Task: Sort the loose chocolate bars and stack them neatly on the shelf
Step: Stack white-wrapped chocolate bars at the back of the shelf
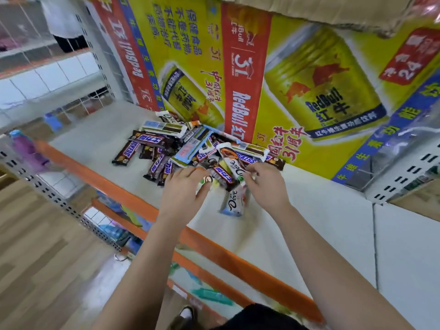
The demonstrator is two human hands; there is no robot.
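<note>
A loose heap of chocolate bars (181, 144) lies on the white shelf (297, 225), against the yellow drinks banner. Brown Snickers bars (126, 152), pale Dove bars and white-and-blue wrapped bars are mixed in it. My left hand (184, 189) reaches into the near edge of the heap, fingers curled over a bar with a round hazelnut picture. My right hand (266, 184) is at the heap's right edge, its fingertips on the end of a white Dove bar (235, 170). Another Dove bar (232, 202) lies blurred between my hands, nearer to me.
An orange rail (238, 258) edges the shelf front. A perforated grey upright (402, 177) stands at the right, another at the left. A cardboard box (321, 8) sits above the banner. Lower shelves hold coloured packets, and wood-look floor lies at the left.
</note>
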